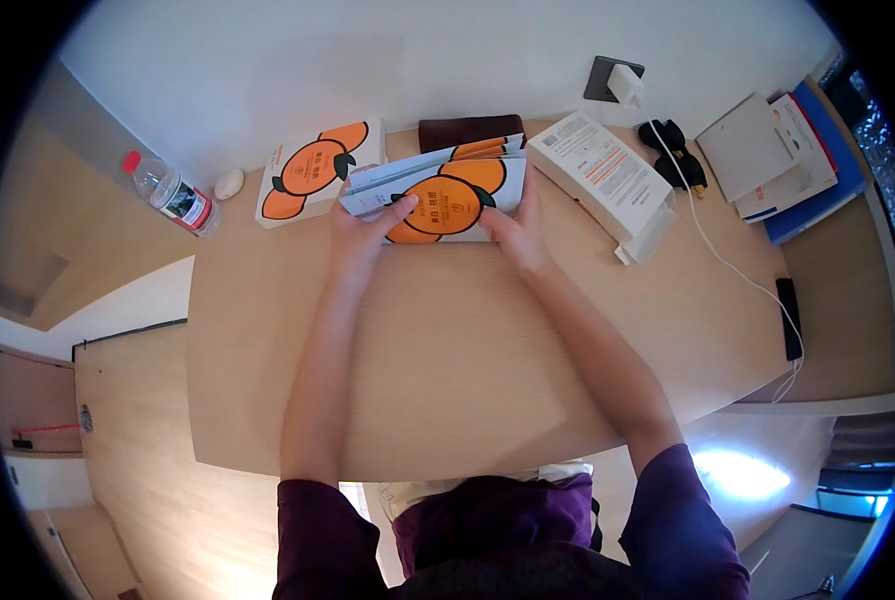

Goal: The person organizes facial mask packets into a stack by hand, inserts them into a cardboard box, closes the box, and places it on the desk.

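Observation:
Between my two hands is a stack of flat packets (448,205) printed with orange fruit, held up over the back part of the table. My left hand (360,222) grips the stack's left end, thumb on the front face. At the right end my right hand (521,228) is closed on it, its thumb also on the front. The packets' upper edges fan apart slightly. Left of the stack lies a white box (318,172) with the same orange print. To the right, another white box (605,175) with printed text has its end flap open toward me.
Along the wall are a dark brown case (458,131) and a charger (625,84) whose white cable crosses the table's right side. Sunglasses (672,155), books (778,160) and a black bar-shaped object (790,320) sit to the right. A bottle (176,198) and a white mouse-shaped object (230,184) stand left.

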Motion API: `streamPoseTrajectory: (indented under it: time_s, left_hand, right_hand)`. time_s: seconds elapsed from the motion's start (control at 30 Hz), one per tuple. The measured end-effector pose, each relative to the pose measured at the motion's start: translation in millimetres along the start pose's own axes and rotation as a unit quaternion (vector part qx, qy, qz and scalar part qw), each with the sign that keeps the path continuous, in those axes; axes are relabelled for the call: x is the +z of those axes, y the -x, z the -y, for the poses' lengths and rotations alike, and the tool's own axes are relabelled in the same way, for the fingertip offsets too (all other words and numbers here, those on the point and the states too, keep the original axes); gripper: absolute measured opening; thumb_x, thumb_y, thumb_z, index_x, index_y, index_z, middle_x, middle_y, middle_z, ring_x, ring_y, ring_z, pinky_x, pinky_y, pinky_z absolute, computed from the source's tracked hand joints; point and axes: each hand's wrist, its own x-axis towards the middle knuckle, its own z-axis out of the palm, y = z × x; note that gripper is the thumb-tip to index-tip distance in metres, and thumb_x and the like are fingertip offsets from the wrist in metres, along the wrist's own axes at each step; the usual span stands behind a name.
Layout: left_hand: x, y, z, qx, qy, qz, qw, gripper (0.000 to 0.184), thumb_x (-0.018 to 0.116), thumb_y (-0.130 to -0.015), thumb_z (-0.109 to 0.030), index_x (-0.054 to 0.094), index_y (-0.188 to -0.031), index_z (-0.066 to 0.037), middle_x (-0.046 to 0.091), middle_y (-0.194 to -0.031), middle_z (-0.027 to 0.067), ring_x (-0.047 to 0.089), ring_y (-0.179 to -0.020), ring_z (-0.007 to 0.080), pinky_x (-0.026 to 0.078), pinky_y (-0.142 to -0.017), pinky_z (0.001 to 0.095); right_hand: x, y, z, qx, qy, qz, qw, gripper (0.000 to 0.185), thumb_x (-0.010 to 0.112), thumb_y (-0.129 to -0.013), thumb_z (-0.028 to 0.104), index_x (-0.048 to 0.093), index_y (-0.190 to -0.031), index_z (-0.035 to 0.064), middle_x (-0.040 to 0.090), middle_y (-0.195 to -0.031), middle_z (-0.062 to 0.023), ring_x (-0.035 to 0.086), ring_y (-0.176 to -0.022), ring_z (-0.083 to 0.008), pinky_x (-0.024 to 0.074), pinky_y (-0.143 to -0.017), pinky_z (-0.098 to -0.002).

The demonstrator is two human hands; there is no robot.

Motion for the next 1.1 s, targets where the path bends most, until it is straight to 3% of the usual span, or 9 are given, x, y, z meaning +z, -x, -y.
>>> streamPoseTrajectory:
  time_s: [0.03, 0.07, 0.13, 0.4, 0.63, 0.73, 1.1]
  left_hand:
    - [3.3, 2.0, -0.3, -0.007, -0.019, -0.001, 1.0, 0.057, 0.083, -0.069, -0.002, 0.051, -0.116, -0.003, 0.064, -0.105, 0.0066, 0.062, -0.097, 0.0145, 0.052, -0.086, 0.0286]
    - [5.2, 2.4, 4.8, 0.02, -0.016, -0.007, 1.0, 0.058, 0.083, -0.069, -0.003, 0.05, -0.117, -0.003, 0.064, -0.105, 0.0068, 0.062, -0.098, 0.0145, 0.052, -0.086, 0.0287]
    - [9.5, 2.5, 12.8, 0.073, -0.01, -0.021, 0.997, 0.06, 0.084, -0.069, -0.004, 0.049, -0.117, -0.003, 0.063, -0.106, 0.0072, 0.061, -0.099, 0.0144, 0.052, -0.086, 0.0289]
    - [7.1, 4.2, 17.9, 0.076, -0.002, -0.024, 0.997, 0.061, 0.085, -0.067, -0.004, 0.047, -0.116, 0.0, 0.063, -0.105, 0.0096, 0.062, -0.098, 0.0162, 0.054, -0.083, 0.0291]
    - [-1.0, -1.3, 27.5, 0.105, -0.055, 0.032, 0.992, 0.064, 0.088, -0.062, -0.007, 0.049, -0.112, 0.002, 0.065, -0.105, 0.0105, 0.064, -0.093, 0.0156, 0.055, -0.08, 0.0294]
    - [-5.7, -0.4, 24.7, 0.063, -0.095, 0.042, 0.993, 0.06, 0.089, -0.061, -0.008, 0.053, -0.109, 0.002, 0.067, -0.102, 0.0092, 0.064, -0.092, 0.0147, 0.055, -0.079, 0.0284]
    - [-6.0, -1.3, 26.0, 0.055, -0.13, 0.023, 0.99, 0.051, 0.088, -0.064, -0.01, 0.059, -0.104, 0.002, 0.069, -0.097, 0.0079, 0.065, -0.088, 0.0143, 0.053, -0.078, 0.0286]
  right_hand:
    - [1.1, 1.4, -0.9, -0.003, 0.015, -0.012, 1.0, 0.078, 0.059, -0.067, -0.003, 0.03, -0.139, 0.005, 0.054, -0.11, -0.0074, 0.053, -0.085, -0.0134, 0.0396, -0.06, -0.0268]
    - [-0.5, 0.5, -0.4, 0.011, 0.018, -0.012, 1.0, 0.074, 0.06, -0.065, -0.003, 0.035, -0.134, 0.0037, 0.053, -0.113, -0.0083, 0.051, -0.099, -0.0165, 0.0403, -0.078, -0.0306]
    - [-1.3, -1.4, -0.3, 0.011, 0.036, -0.015, 0.999, 0.066, 0.062, -0.064, -0.003, 0.041, -0.127, 0.0025, 0.053, -0.115, -0.0087, 0.051, -0.11, -0.0191, 0.0419, -0.095, -0.0337]
    - [-0.1, -5.4, -13.2, -0.038, 0.054, -0.029, 0.997, 0.054, 0.065, -0.069, -0.001, 0.046, -0.119, 0.002, 0.058, -0.105, -0.0069, 0.057, -0.097, -0.017, 0.0464, -0.087, -0.0303]
    - [-3.1, -5.8, -15.4, -0.068, 0.096, -0.021, 0.993, 0.055, 0.066, -0.069, 0.0, 0.046, -0.12, 0.0002, 0.059, -0.109, -0.0095, 0.057, -0.103, -0.0187, 0.0453, -0.091, -0.0318]
    - [-3.6, -5.3, -13.0, -0.076, 0.123, -0.016, 0.989, 0.056, 0.066, -0.069, 0.001, 0.046, -0.121, -0.0002, 0.06, -0.11, -0.0107, 0.057, -0.105, -0.0198, 0.0445, -0.092, -0.0324]
    - [-2.8, -4.0, -9.3, -0.079, 0.141, -0.021, 0.987, 0.055, 0.067, -0.07, 0.002, 0.047, -0.121, 0.0012, 0.06, -0.11, -0.0108, 0.058, -0.105, -0.0211, 0.0443, -0.092, -0.0332]
